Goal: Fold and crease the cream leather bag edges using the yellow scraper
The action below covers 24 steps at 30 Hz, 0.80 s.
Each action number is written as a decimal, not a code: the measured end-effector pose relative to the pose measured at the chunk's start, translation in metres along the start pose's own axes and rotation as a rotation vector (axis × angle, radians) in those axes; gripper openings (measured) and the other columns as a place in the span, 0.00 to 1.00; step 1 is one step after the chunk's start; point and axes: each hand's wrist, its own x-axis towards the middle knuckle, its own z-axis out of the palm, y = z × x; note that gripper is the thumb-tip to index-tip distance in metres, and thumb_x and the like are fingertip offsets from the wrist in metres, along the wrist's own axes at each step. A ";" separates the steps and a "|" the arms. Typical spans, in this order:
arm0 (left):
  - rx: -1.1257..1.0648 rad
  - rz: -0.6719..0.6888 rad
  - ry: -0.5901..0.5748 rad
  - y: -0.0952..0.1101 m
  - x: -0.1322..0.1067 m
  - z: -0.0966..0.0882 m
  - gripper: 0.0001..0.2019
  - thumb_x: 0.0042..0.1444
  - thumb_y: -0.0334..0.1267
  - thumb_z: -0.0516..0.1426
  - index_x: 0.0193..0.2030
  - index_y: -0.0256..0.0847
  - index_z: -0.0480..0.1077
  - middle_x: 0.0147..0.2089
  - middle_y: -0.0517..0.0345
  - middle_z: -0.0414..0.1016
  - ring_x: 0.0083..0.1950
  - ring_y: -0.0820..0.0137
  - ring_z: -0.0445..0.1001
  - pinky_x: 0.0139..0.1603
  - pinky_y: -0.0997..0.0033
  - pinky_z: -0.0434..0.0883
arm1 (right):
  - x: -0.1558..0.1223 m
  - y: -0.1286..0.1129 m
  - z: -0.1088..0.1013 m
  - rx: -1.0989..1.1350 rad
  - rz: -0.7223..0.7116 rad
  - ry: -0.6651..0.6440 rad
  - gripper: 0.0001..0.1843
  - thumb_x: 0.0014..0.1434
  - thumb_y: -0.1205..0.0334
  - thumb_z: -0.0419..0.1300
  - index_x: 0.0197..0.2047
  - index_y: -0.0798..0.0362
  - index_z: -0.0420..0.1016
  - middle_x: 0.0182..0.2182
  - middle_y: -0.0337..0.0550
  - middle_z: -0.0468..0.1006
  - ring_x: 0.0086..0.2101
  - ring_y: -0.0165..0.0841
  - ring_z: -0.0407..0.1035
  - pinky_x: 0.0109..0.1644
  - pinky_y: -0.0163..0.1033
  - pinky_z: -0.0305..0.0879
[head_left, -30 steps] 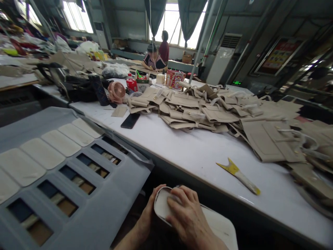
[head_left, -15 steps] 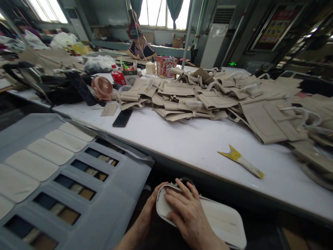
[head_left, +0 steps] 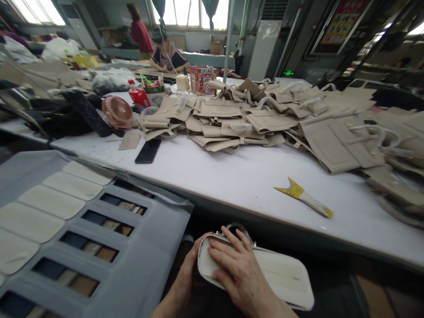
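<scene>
While the left hand (head_left: 188, 266) grips the white bag (head_left: 285, 276), the right hand (head_left: 241, 267) lies across it; fingers spread. A phone (head_left: 148, 151) rests beyond.

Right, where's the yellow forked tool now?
In the head view, the yellow tool lies on the white table, right of centre, between the beige pieces and the near edge, beyond the right hand.
</scene>
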 end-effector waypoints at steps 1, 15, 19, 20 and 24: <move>0.005 0.002 -0.001 0.000 0.000 -0.001 0.27 0.59 0.55 0.56 0.60 0.40 0.70 0.62 0.47 0.70 0.67 0.46 0.60 0.70 0.49 0.54 | 0.000 0.000 0.000 0.003 0.000 -0.006 0.19 0.65 0.57 0.57 0.59 0.38 0.66 0.62 0.29 0.68 0.68 0.42 0.45 0.69 0.60 0.41; -0.047 -0.049 0.006 0.000 -0.004 0.011 0.27 0.61 0.56 0.53 0.59 0.39 0.70 0.62 0.48 0.70 0.68 0.49 0.59 0.71 0.50 0.53 | -0.001 0.001 0.001 -0.009 -0.003 -0.017 0.21 0.64 0.60 0.58 0.60 0.39 0.67 0.62 0.32 0.67 0.67 0.43 0.47 0.70 0.63 0.41; -0.070 -0.045 -0.025 -0.002 -0.002 0.008 0.27 0.61 0.56 0.53 0.60 0.41 0.69 0.64 0.49 0.67 0.69 0.48 0.56 0.71 0.49 0.53 | 0.000 0.002 0.002 -0.032 -0.022 -0.022 0.21 0.64 0.60 0.58 0.60 0.40 0.67 0.62 0.33 0.67 0.67 0.44 0.47 0.69 0.64 0.42; -0.066 -0.032 -0.028 -0.002 -0.001 0.006 0.27 0.61 0.55 0.54 0.60 0.41 0.69 0.65 0.49 0.67 0.70 0.49 0.56 0.71 0.49 0.53 | 0.000 0.002 0.002 -0.033 -0.018 -0.018 0.21 0.64 0.60 0.57 0.60 0.40 0.67 0.62 0.32 0.67 0.67 0.44 0.46 0.69 0.64 0.41; -0.054 -0.018 -0.041 0.001 0.002 0.002 0.26 0.61 0.53 0.54 0.61 0.41 0.69 0.66 0.48 0.66 0.70 0.49 0.56 0.71 0.49 0.51 | 0.000 0.003 0.002 -0.046 -0.022 -0.046 0.20 0.65 0.59 0.56 0.60 0.40 0.66 0.64 0.30 0.65 0.68 0.44 0.44 0.69 0.65 0.40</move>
